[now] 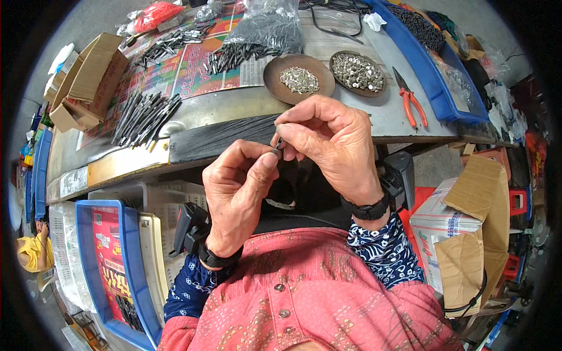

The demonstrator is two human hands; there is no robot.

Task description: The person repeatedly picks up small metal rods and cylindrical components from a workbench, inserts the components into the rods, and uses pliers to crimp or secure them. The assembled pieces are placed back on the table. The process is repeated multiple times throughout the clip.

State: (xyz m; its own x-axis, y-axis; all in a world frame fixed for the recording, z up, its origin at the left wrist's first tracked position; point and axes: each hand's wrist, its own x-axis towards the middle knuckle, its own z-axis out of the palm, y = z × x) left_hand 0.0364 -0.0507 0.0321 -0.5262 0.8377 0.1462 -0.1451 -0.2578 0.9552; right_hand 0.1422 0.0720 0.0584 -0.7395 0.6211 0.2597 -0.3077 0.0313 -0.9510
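Observation:
Both hands meet over the front edge of the table, their fingertips nearly touching. My left hand (239,186) is closed in a pinch on a small dark piece (276,151), too tiny and too covered by fingers to name. From the right, my right hand (336,140) also pinches at the same spot; what sits between its fingertips is mostly hidden. Just beyond the fingers stands a round brown dish (273,78) with small silvery pins. Beside it is a second dish (383,89) filled with small round metal pieces.
Red-handled pliers (410,102) lie right of the dishes. Slim black parts (143,117) are piled at left, near an open cardboard box (96,82). A clear plastic bag (266,29) sits farther back. Blue trays (462,108) (132,251) flank me, and a carton (453,228) stands at right.

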